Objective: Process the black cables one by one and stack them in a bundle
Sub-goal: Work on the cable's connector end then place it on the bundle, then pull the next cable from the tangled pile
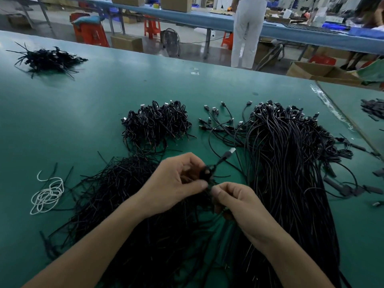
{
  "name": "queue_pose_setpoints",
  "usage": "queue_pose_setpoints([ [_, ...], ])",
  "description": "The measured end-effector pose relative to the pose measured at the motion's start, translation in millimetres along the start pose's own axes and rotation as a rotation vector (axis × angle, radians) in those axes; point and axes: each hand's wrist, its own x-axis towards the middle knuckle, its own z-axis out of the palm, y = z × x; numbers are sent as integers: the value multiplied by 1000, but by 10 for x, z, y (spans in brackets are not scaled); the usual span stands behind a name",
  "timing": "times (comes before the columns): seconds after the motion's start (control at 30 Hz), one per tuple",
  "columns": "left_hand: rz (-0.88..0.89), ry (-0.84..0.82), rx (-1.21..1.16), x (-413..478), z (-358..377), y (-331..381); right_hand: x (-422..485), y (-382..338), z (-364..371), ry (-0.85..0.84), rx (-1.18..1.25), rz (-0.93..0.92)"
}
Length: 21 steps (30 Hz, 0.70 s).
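My left hand [176, 179] grips a small coil of one black cable [205, 173], whose USB plug [230, 151] sticks up to the right. My right hand [234, 201] pinches a thin black tie at the coil's lower edge, thumb touching my left thumb. A heap of coiled, tied cables [155, 121] lies beyond my hands. A long mass of loose black cables [286, 163] runs down the right side. A spread of thin black ties [116, 188] lies under my left forearm.
The green table [83, 104] carries another black cable bunch [47, 59] at the far left and a white string [47, 194] at the left. Dark parts [372, 109] lie at the right edge. A person [247, 28] stands beyond the table near red stools and cardboard boxes.
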Motion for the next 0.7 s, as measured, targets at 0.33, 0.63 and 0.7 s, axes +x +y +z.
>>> queue_pose_setpoints([
  [0.33,-174,884,367,1018,-973,-332,302,262,-347,392,-1191,-43],
  [0.63,-249,778,601,1228,-1040,-453,607,147,-361,479,-1185,198],
  [0.7,-84,817,620,1144,-909,-384,640,117,-395,410,-1113,222],
])
